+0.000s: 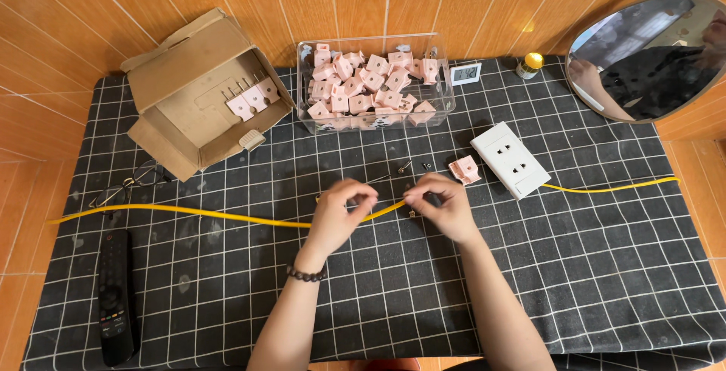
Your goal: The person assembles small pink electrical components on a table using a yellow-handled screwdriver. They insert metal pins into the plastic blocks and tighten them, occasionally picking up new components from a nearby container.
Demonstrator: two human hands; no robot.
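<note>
Cable (227, 216): thin, yellow, smooth-sheathed, flexible; lies in a long shallow curve across the table's middle, from the left edge to the hands. A second yellow length (612, 186) runs from the socket to the right edge.

Left hand (344, 208): fingers curled and pinched narrow on the cable at mid-table; a dark beaded bracelet (306, 273) circles the wrist.

Right hand (446, 203): fingers bent close, pinching the cable's end just beside the left hand; what else it holds is too small to tell.

Small metal parts (414, 167): screw-like, dark and shiny, lying loose just beyond the hands.

Plug shell (463, 169): pink plastic, blocky, near the right hand.

Socket (510, 159): white plastic, rectangular, glossy, set at a slant beside the shell.

Tub (448, 76): clear hard plastic, rectangular, heaped with pink plug shells.

Carton (189, 61): brown corrugated card, flaps open, tipped on its side; holds a few pink plugs with metal pins.

Cloth (590, 280): black fabric with a white grid, covering the table.

Remote (116, 295): black, long, matte, at the left front.

Spectacles (128, 183): thin wire frame, folded, by the carton.

Clock (466, 73): small, white, square display.

Bottle (529, 65): small, yellow cap.

Mirror (650, 57): oval, at the right rear against orange wood panelling.
</note>
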